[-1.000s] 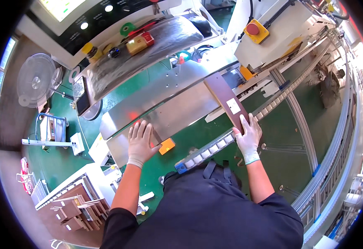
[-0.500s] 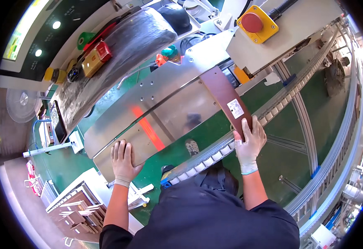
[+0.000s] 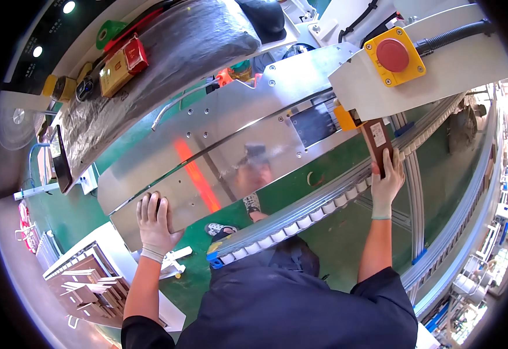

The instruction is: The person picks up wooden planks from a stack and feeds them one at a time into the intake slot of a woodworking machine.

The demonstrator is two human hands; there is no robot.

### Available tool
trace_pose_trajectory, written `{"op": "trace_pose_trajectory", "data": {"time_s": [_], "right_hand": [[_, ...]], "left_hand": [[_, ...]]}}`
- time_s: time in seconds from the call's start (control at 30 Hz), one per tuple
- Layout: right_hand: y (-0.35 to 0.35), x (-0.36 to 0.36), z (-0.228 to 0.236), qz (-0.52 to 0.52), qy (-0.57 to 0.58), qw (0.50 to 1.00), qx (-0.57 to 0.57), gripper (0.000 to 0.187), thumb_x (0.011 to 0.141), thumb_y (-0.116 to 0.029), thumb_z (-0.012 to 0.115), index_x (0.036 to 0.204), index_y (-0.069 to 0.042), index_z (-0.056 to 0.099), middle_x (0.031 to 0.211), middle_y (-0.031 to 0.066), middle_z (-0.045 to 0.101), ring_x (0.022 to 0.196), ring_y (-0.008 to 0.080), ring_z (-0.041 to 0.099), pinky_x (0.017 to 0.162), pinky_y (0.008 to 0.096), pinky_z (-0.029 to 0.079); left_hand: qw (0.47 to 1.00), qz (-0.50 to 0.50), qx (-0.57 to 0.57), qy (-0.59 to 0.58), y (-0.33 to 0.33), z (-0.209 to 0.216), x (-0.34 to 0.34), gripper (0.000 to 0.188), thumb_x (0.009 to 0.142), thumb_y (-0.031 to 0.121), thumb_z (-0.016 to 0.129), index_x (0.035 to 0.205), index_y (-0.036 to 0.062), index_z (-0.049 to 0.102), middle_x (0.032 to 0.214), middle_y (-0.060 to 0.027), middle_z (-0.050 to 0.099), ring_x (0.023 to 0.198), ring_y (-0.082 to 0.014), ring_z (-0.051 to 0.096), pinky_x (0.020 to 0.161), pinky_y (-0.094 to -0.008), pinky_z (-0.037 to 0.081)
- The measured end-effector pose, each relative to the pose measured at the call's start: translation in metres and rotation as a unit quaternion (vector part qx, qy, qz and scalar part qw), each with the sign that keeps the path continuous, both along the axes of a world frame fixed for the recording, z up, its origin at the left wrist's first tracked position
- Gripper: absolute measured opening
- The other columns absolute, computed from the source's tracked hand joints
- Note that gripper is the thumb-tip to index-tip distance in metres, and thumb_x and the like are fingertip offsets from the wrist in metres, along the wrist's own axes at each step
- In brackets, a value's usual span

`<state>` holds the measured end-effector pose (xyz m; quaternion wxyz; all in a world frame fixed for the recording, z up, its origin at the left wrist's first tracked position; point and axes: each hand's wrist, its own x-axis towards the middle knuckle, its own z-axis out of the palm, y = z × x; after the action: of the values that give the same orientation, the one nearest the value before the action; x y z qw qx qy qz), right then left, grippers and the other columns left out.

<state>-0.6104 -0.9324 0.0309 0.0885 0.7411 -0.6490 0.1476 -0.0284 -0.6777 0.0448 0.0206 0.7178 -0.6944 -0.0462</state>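
My left hand, in a thin pale glove, rests flat with fingers stretched on the near left end of a shiny steel machine table. Off the table's right end, my gloved right hand grips the near end of a brown panel that carries a white label. The panel's far end meets the edge of a pale machine housing, beside a yellow-orange block; whether it goes under the housing I cannot tell. A red light stripe crosses the steel table.
A red stop button on a yellow box tops the housing. A roller rail runs between my body and the table. Small boxes lie on a wrapped grey surface at back left. Brown panels stand on a cart at lower left.
My right hand has moved right with the brown panel, off the steel table to the housing's edge, uncovering a dark plate in the table. My left hand stays on the table; the view has shifted.
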Motion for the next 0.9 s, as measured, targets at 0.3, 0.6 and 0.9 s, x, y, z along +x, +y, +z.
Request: {"op": "trace_pose_trajectory", "data": {"time_s": [0.3,0.6,0.9], "right_hand": [[-0.074,-0.091,-0.016,-0.028,-0.015,0.999,-0.015,0.053,0.093,-0.025,0.070,0.146,-0.021,0.061,0.154,0.0152,0.054,0.142,0.0351,0.049,0.117,0.0497,0.034],[-0.058,-0.002,-0.018,-0.100,-0.105,0.988,0.050,0.058,0.104,-0.024,0.044,0.157,-0.006,0.030,0.163,0.0133,0.031,0.153,0.0240,0.028,0.124,0.0458,0.024],[0.015,0.008,-0.128,0.098,0.431,0.887,-0.134,0.037,0.106,-0.042,0.050,0.107,-0.016,0.077,0.104,0.0108,0.076,0.086,0.0405,0.073,0.068,0.0522,0.057]], "left_hand": [[1.000,0.001,-0.012,-0.013,0.000,-0.001,-0.004,0.098,0.065,0.047,0.090,0.144,0.0090,0.046,0.155,-0.0170,0.040,0.149,-0.0417,0.031,0.124,-0.0578,0.022],[0.998,0.016,-0.004,0.062,0.017,0.016,0.004,0.095,0.077,0.053,0.078,0.153,0.0112,0.041,0.162,-0.0148,0.036,0.155,-0.0391,0.024,0.127,-0.0542,0.018],[0.959,0.094,-0.170,0.208,0.134,0.009,0.053,0.051,0.086,0.039,0.075,0.126,0.0092,0.066,0.138,-0.0136,0.062,0.140,-0.0319,0.049,0.121,-0.0504,0.032]]}}
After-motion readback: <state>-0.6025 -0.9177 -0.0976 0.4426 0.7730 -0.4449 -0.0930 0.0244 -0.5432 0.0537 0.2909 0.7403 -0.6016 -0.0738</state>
